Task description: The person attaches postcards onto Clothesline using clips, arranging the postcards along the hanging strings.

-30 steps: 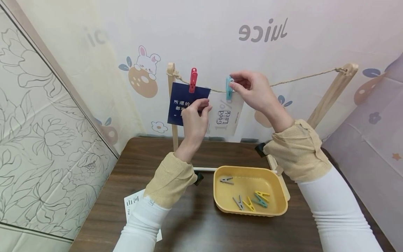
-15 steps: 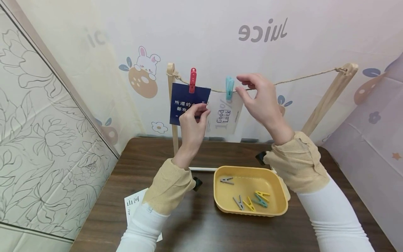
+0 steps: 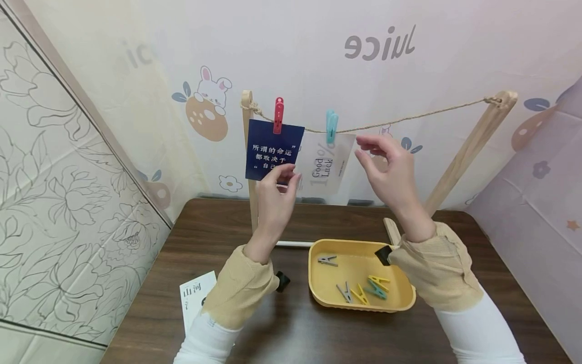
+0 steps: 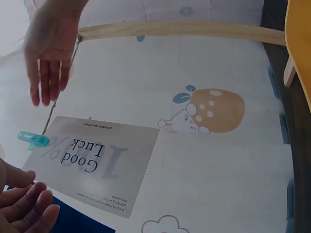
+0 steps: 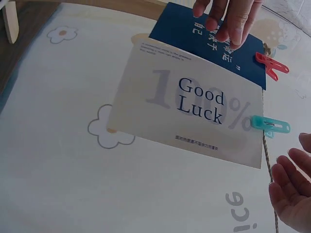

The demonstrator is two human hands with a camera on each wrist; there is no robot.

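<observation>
A white "Good Luck" card point(image 5: 194, 104) hangs from the twine point(image 3: 409, 117), held by a light blue clothespin point(image 3: 332, 126). To its left, a red clothespin point(image 3: 279, 115) holds a dark blue card point(image 3: 268, 144) with white characters. My left hand point(image 3: 275, 199) hovers in front of the blue card's lower right corner, its fingers loosely bent and nothing between them. Just right of the white card is my right hand point(image 3: 393, 169), apart from card and clothespin, thumb and fingers spread. The right wrist view shows both cards overlapping slightly at their edges.
A yellow basin point(image 3: 327, 298) on the dark wooden table point(image 3: 309, 333) contains several grey, yellow and green clothespins. Wooden posts point(image 3: 473, 141) carry the twine. Another white card point(image 3: 193, 298) lies at the table's left, partly under my left forearm.
My right hand has let go of the light blue clothespin and moved right and down. My left hand has drifted slightly down and left. The clothespin and white card stay on the twine.
</observation>
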